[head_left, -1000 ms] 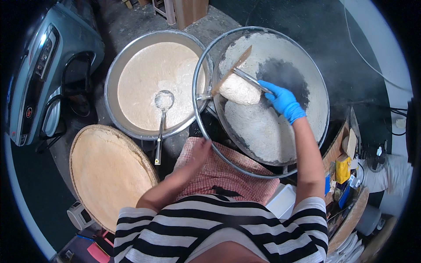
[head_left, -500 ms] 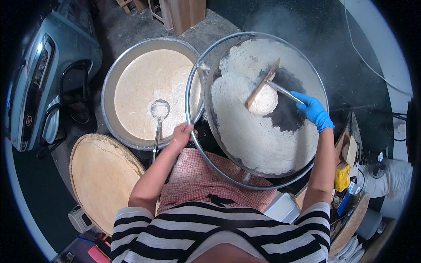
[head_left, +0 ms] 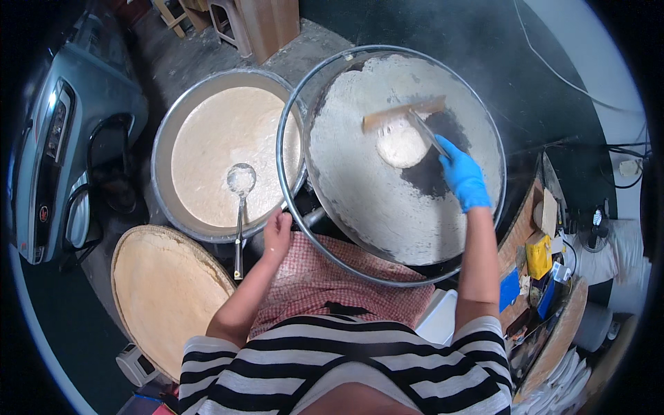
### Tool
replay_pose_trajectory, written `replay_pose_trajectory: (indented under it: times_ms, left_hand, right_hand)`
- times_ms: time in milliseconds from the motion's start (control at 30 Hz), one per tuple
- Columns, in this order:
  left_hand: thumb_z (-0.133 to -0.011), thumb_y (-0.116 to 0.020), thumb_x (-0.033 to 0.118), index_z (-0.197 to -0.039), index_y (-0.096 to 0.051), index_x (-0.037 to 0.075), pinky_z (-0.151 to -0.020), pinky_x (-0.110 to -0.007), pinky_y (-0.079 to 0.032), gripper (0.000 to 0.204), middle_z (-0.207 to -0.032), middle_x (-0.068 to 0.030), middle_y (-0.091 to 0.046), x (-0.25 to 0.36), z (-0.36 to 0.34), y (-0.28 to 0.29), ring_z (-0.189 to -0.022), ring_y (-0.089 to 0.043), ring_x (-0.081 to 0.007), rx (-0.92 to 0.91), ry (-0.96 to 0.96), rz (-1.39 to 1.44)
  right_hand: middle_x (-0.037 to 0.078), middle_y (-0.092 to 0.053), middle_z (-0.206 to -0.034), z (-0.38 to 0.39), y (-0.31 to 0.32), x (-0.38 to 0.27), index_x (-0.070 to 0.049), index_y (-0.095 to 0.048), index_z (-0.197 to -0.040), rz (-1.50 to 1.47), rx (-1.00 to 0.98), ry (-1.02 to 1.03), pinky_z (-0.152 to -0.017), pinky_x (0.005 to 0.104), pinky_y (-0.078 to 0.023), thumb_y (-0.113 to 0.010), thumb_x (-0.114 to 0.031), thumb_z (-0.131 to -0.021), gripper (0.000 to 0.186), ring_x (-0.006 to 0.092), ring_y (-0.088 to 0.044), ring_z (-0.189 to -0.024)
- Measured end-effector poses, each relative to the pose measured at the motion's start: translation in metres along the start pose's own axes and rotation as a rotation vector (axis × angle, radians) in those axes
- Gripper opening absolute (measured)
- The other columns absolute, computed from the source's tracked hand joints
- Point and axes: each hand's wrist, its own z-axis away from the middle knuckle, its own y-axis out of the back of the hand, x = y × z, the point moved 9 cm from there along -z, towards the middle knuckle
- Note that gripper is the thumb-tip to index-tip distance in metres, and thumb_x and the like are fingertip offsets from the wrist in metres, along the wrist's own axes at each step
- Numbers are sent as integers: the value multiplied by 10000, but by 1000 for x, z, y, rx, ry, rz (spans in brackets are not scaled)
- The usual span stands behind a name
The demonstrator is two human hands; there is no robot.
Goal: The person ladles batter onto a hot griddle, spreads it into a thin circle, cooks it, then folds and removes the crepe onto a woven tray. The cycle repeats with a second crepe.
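My right hand (head_left: 465,176), in a blue glove, grips the metal handle of a T-shaped batter spreader (head_left: 415,113). Its wooden blade is blurred over the large round griddle (head_left: 373,221), against a lump of pale batter (head_left: 402,145). A thin whitish coat covers most of the griddle, with a dark patch right of the lump. My bare left hand (head_left: 278,234) has curled fingers beside the metal ring (head_left: 325,254) around the griddle; whether they grasp it is hidden. Left of that hand, a ladle (head_left: 241,207) rests in a big pot (head_left: 162,173) of batter (head_left: 214,145).
A round tray (head_left: 117,277) bearing a broad pale sheet stands at lower left, below a grey-blue vehicle (head_left: 69,138). Boxes and a yellow package (head_left: 539,254) crowd the right side. A white container (head_left: 440,319) sits near my apron (head_left: 283,297). Stools (head_left: 232,24) stand at the back.
The spreader's blade has swung from a steep slant to nearly level, and my right hand has shifted left. My left hand has slid slightly down and left. The ring's supports have turned clockwise.
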Motion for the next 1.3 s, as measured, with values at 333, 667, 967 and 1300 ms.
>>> replay_pose_trajectory:
  times_ms: [333, 667, 967, 1300]
  left_hand:
    - [-797, -595, 297, -1326, -288, -25, -895, -419, -394, 691, -1039, -237, -587, 2, 77, -2, -950, -563, -404, -472, 105, -845]
    - [-831, -609, 141, -1258, -371, -57, -621, -221, -465, 528, -804, -81, -628, 0, 90, -48, -716, -584, -121, -316, 266, 136]
    - [-877, -557, 157, -864, -543, 31, -561, -261, -457, 127, -716, -57, -590, -16, 74, -77, -627, -555, -134, -198, 324, 331]
    - [-889, -544, 209, -929, -576, 34, -535, -206, -413, 182, -756, -9, -602, 27, -43, -22, -596, -517, -76, -176, 273, 183]
  right_hand:
    - [199, -595, -1023, 40, -14, 15, -252, -477, -1259, 27, -85, -93, -778, 416, -468, -520, -147, -858, 417, 373, -577, -919]
    - [205, -598, -982, 74, -24, 25, -280, -482, -1253, 73, -85, -195, -749, 433, -468, -506, -151, -865, 410, 383, -579, -865]
    - [214, -587, -1008, 70, -30, 0, -262, -484, -1251, -83, 18, -114, -751, 426, -471, -490, -141, -867, 402, 392, -569, -884]
    - [209, -594, -993, 51, -37, 1, -279, -486, -1248, -18, -33, -82, -750, 410, -475, -544, -164, -848, 421, 376, -582, -883]
